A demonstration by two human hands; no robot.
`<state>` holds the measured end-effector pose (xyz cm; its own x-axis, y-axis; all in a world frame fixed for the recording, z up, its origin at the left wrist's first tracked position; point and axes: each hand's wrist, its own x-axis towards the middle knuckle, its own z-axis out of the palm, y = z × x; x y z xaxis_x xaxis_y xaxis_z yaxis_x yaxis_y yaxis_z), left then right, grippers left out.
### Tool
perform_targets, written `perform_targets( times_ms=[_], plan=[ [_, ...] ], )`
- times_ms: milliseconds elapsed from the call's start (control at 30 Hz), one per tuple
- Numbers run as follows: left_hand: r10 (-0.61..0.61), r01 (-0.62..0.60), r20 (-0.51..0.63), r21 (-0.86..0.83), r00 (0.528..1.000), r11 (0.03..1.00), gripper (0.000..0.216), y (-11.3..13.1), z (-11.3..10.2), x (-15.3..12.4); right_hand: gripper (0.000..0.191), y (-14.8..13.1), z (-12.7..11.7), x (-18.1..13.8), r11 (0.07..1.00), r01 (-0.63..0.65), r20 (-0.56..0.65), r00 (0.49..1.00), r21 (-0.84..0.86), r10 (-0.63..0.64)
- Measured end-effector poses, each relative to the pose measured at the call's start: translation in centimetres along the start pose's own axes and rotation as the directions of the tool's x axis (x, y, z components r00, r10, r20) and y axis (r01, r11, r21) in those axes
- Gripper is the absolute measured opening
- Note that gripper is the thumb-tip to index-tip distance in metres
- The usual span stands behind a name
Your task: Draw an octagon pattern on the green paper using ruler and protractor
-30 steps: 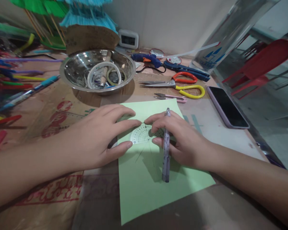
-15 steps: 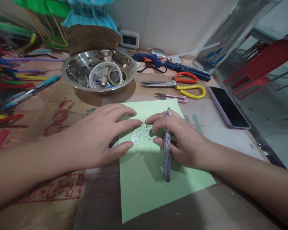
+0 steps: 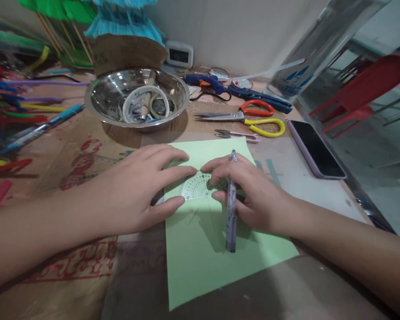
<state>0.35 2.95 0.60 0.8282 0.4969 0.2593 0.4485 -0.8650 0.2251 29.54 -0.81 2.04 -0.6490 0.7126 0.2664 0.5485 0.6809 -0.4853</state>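
A light green sheet of paper lies on the table in front of me. On it sits a small clear protractor. My left hand rests on the sheet's left edge, fingers spread, with fingertips and thumb touching the protractor. My right hand presses the protractor from the right side. A grey patterned pen is tucked between the right hand's fingers, its tip pointing toward me. Faint pencil lines show on the paper below the protractor.
A steel bowl with tape rolls stands behind the paper. Scissors, small snips, a blue glue gun and a phone lie at the back right. Coloured pens and sticks crowd the left. The table's right edge is near.
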Motion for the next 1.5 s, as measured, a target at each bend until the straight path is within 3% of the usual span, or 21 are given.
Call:
perform_targets(
  times_ms=[1500],
  plan=[
    [-0.013, 0.013, 0.018, -0.011, 1.000, 1.000, 0.041, 0.26, -0.13, 0.24, 0.014, -0.27, -0.38, -0.01, 1.000, -0.019, 0.025, 1.000, -0.002, 0.019]
  ],
)
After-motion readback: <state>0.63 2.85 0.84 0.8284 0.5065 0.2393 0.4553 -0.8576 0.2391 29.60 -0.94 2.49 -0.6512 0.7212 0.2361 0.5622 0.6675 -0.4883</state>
